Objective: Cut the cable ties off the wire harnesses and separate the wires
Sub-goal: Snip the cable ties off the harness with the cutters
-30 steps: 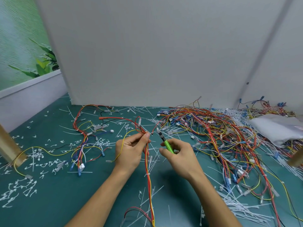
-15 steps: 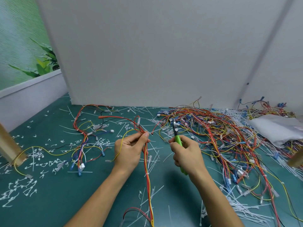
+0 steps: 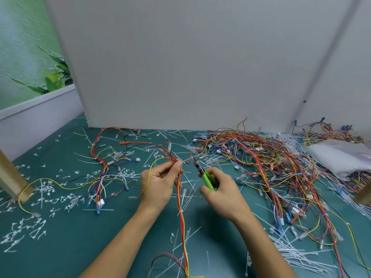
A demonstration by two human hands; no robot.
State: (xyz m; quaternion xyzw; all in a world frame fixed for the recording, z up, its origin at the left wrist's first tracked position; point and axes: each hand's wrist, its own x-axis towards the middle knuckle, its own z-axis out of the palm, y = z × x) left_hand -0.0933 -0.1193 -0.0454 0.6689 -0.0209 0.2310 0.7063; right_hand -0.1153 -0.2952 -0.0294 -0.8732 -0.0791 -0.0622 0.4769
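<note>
Head view, the only one.

Left hand [image 3: 158, 183] holds a red-and-yellow harness [image 3: 180, 199] over the middle of the tabletop [image 3: 70, 237]. Thumb and forefinger pinch the strands at the top, with the other fingers curled behind. The wires drop toward the near edge, and a white cable tie [image 3: 181, 211] is still round them below the hand. Right hand [image 3: 222, 194] has its fingers curled round the green cutters [image 3: 206, 178].

Change: a second back the cutters pointed at the bundle, then swung upright and off to the right. Now they lean left again, nose just beside the left fingertips and not touching the wires as far as I can see. Blades parted or closed — cannot tell. The left hand has hardly shifted.

Reading: looks like a re-grip of the tool and a fresh approach — the next snip is lined up, not made.

Right half of the tabletop: a big heap of harnesses [image 3: 271, 167], many ties still on. Left side: one spread-out bundle [image 3: 100, 167] with tie scraps [image 3: 46, 189] around it. Plenty of the job left, I'd say.
</note>
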